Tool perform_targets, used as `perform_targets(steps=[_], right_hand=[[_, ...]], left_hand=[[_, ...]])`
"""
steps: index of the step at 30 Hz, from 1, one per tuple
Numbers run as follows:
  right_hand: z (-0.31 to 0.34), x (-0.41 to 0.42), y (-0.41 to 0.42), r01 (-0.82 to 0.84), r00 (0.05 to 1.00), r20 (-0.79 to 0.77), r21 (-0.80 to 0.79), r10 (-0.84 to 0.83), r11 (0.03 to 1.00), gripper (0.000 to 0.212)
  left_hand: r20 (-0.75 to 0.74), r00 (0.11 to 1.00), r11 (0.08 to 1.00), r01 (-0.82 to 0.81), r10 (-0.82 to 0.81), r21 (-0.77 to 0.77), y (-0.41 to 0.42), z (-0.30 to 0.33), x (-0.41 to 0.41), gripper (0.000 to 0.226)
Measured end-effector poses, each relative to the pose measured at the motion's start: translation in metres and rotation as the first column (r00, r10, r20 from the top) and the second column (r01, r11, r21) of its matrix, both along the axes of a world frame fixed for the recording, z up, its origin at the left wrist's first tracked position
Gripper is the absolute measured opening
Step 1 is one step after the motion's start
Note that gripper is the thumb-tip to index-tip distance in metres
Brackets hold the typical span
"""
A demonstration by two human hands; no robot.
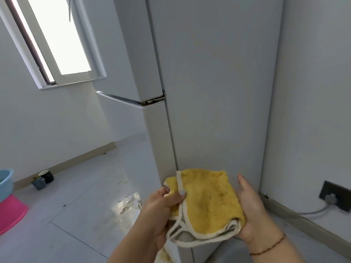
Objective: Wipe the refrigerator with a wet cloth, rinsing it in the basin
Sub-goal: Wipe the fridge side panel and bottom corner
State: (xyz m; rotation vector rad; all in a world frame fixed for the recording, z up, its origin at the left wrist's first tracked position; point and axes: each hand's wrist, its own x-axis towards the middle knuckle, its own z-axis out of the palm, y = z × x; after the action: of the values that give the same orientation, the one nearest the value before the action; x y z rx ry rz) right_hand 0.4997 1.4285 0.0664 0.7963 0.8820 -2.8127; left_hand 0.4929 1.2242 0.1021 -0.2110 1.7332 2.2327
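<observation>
Yellow terry cloth [207,202], folded, sits at five o'clock before the refrigerator's side panel [218,92]; left hand [161,207] pinches its white-trimmed edge, right hand [252,211] cups it with straight fingers; this looks like refolding between wipes; next comes pressing it flat against the panel, or carrying it to the blue basin [5,182] at nine o'clock.

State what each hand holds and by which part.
The left hand pinches the yellow cloth at its white-trimmed left edge; the right hand supports its right side, fingers straight.
</observation>
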Motion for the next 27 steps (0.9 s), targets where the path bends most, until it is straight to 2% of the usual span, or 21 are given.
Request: perform_targets(steps=[1,2,3,4,5,6,7,8,10,12,14,16,18,21,24,25,27], right_hand=[[-0.016,0.009,-0.021,-0.147,0.979,-0.116,0.186,0.17,0.972,0.077],[-0.017,0.006,-0.012,-0.164,0.971,-0.133,0.243,0.201,0.956,0.071],[-0.023,0.001,-0.027,-0.104,0.99,-0.057,0.349,0.132,0.931,0.066],[-0.035,0.001,-0.029,-0.081,0.99,-0.087,0.258,0.107,0.963,0.063],[-0.043,-0.008,-0.034,-0.052,0.998,-0.024,0.265,0.061,0.963,0.064],[-0.048,-0.011,-0.038,-0.14,0.989,0.076,0.249,0.125,0.958,0.066],[-0.046,-0.011,-0.051,-0.24,0.97,0.09,0.175,0.227,0.955,0.069],[-0.042,-0.007,-0.062,-0.289,0.956,0.081,0.081,0.283,0.954,0.072],[-0.047,-0.008,-0.07,-0.315,0.949,-0.016,-0.096,0.315,0.944,0.077],[-0.049,-0.009,-0.072,-0.317,0.948,-0.1,-0.179,0.304,0.931,0.075],[-0.055,-0.01,-0.076,-0.267,0.963,-0.094,-0.227,0.252,0.937,0.065],[-0.064,-0.011,-0.08,-0.202,0.979,-0.068,-0.22,0.192,0.954,0.039],[-0.076,-0.013,-0.087,-0.132,0.991,-0.029,-0.215,0.129,0.968,0.03],[-0.075,-0.013,-0.095,-0.123,0.992,-0.05,-0.197,0.115,0.973,0.028],[-0.043,-0.014,-0.104,-0.155,0.97,-0.214,-0.192,0.113,0.969,0.041],[-0.032,-0.018,-0.109,-0.146,0.964,-0.245,-0.151,0.106,0.978,0.048],[-0.011,-0.024,-0.124,-0.06,0.95,-0.307,0.009,0.06,0.998,0.05]], left_hand=[[-0.043,0.998,0.997,-0.038,0.035,-0.068,0.001,-0.002,0.0,0.025],[-0.096,0.994,0.986,-0.064,0.05,-0.151,0.003,-0.003,0.0,0.023],[-0.138,0.989,0.968,-0.086,0.054,-0.237,0.005,-0.005,0.001,0.023],[-0.18,0.983,0.928,-0.106,0.043,-0.357,0.008,-0.004,0.002,0.023],[-0.206,0.979,0.884,-0.096,0.0,-0.457,0.011,-0.008,0.001,0.022],[-0.194,0.978,0.835,-0.047,-0.073,-0.548,0.014,-0.009,0.003,0.019],[-0.159,0.977,0.817,0.023,-0.14,-0.577,0.018,-0.012,0.003,0.013],[-0.098,0.977,0.817,0.099,-0.187,-0.568,0.021,-0.011,0.004,0.013],[0.015,0.986,0.891,0.156,-0.166,-0.425,0.025,-0.014,0.003,0.027],[0.073,0.995,0.933,0.092,-0.071,-0.347,0.022,-0.017,0.0,0.033],[0.033,0.999,0.937,0.008,0.004,-0.349,0.01,-0.028,-0.003,0.031],[-0.026,0.998,0.939,-0.067,0.062,-0.338,-0.004,-0.039,-0.003,0.03],[-0.05,0.992,0.94,-0.127,0.117,-0.318,-0.016,-0.05,-0.005,0.03],[-0.09,0.981,0.944,-0.188,0.17,-0.272,-0.028,-0.059,-0.009,0.029],[-0.175,0.951,0.93,-0.29,0.254,-0.225,-0.038,-0.065,-0.014,0.032],[-0.201,0.934,0.921,-0.333,0.295,-0.2,-0.042,-0.066,-0.015,0.033],[-0.247,0.899,0.902,-0.403,0.36,-0.153,-0.048,-0.064,-0.018,0.033]])
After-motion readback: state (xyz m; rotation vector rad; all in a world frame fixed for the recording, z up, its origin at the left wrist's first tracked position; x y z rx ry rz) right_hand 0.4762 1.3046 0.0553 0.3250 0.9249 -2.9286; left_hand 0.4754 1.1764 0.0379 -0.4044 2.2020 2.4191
